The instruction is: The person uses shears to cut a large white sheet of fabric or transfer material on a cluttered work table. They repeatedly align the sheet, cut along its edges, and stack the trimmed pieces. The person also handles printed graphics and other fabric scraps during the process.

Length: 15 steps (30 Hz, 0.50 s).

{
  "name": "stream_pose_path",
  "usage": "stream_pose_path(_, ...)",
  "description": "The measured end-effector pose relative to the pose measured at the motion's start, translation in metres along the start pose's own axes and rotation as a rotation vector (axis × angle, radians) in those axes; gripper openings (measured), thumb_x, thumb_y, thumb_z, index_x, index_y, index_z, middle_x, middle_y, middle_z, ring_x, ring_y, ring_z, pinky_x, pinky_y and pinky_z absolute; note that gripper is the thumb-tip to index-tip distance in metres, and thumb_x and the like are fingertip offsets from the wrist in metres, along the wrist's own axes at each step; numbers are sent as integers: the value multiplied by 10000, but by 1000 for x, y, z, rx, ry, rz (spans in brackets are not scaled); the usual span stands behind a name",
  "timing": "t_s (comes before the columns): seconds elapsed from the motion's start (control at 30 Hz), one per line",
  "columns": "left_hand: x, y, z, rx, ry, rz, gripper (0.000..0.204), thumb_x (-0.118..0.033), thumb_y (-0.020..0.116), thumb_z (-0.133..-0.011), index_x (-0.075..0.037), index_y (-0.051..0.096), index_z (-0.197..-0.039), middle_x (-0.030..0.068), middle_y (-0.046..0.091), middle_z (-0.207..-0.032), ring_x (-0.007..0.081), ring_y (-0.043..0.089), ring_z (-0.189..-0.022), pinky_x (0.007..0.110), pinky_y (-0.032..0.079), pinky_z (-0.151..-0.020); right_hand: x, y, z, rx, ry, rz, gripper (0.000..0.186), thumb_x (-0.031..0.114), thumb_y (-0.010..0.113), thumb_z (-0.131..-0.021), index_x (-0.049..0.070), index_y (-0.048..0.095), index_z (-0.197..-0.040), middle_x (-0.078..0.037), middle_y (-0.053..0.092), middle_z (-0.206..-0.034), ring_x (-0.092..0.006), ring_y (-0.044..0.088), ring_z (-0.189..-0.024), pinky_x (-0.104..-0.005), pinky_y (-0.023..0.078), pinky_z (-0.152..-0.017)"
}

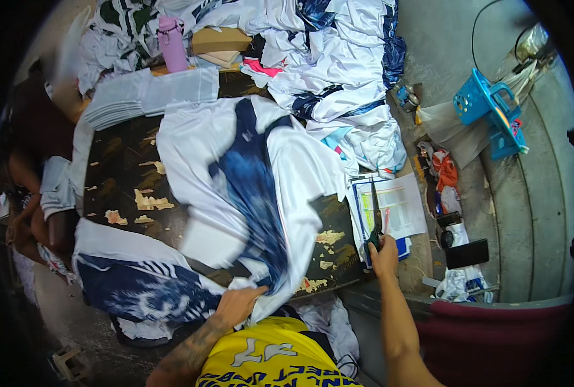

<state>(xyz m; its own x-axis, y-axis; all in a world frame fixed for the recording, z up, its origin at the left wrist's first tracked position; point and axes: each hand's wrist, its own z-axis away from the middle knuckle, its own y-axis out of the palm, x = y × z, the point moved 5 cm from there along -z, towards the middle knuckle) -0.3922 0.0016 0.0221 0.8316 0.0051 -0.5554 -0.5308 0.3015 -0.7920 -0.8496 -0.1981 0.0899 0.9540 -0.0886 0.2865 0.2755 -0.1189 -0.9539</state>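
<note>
From afar, my closed left hand [238,304] grips shiny white-and-navy cloth [258,200], seemingly anchoring it, while my curled right hand [385,257] holds long dark metal scissors [376,231].

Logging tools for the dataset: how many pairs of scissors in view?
1. The scissors are at the right hand, handles in its grip, blades pointing away over the papers. More could be hidden under the heaped cloth.

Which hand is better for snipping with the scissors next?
Probably the right hand: it is at the scissors, while the left hand, farther away, grips the white-and-blue garment.
</note>
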Motion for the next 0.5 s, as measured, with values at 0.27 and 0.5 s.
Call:
stream_pose_path(0.27,-33,-27,9,124,-104,407,548,-307,753,-972,-15,651,-1425,261,752,-1173,443,729,-1073,504,553,-940,246,61,134,761,-698,-257,725,122,764,-880,229,535,-1559,-207,573,-1503,-425,685,-1225,-488,567,-1027)
stream_pose_path(0.5,100,-82,189,235,-894,-178,540,-487,538,-1084,-8,756,-1203,303,757,-1099,472,727,-1068,564,576,-932,381,-33,-118,-79,-893,-543,779,34,758,-847,62,498,-1580,-260,611,-1482,-412,639,-1317,-468,502,-1130)
